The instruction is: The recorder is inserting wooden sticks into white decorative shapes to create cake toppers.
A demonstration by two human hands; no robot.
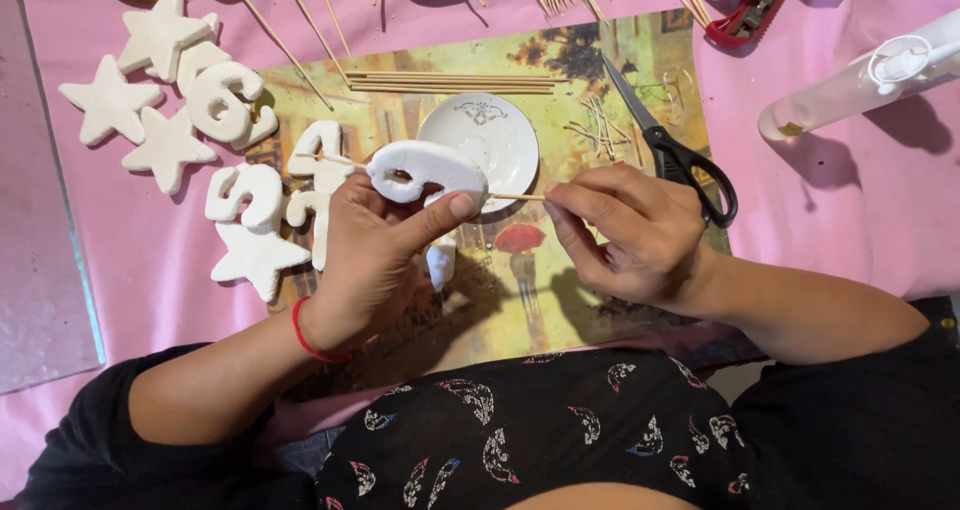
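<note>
White clay is what you are holding: your left hand (375,240) is curling its fingers and thumb shut around a number piece (425,172), just above the middle of the picture. Your right hand (630,235), at about 3 o'clock from the piece, is pinching a thin stick (515,197) between thumb and fingertips. The stick's tip is touching the piece's right edge, or just going into it; I cannot tell how deep.

Behind the piece, at 1 o'clock, a small white saucer (500,145) is sitting on a picture mat (600,60). Black scissors (680,160) are lying just past your right hand.

At 9 to 10 o'clock, more white numbers (235,100) and stars (110,105) are lying on the pink cloth (850,200). Most of these are showing no stick yet, so it looks like lots are still waiting. A row of spare sticks (450,82) is lying at 12 o'clock, with more near the top edge. A clear bottle (860,80) is lying at 2 o'clock.

It looks like this one piece is only partly done.
</note>
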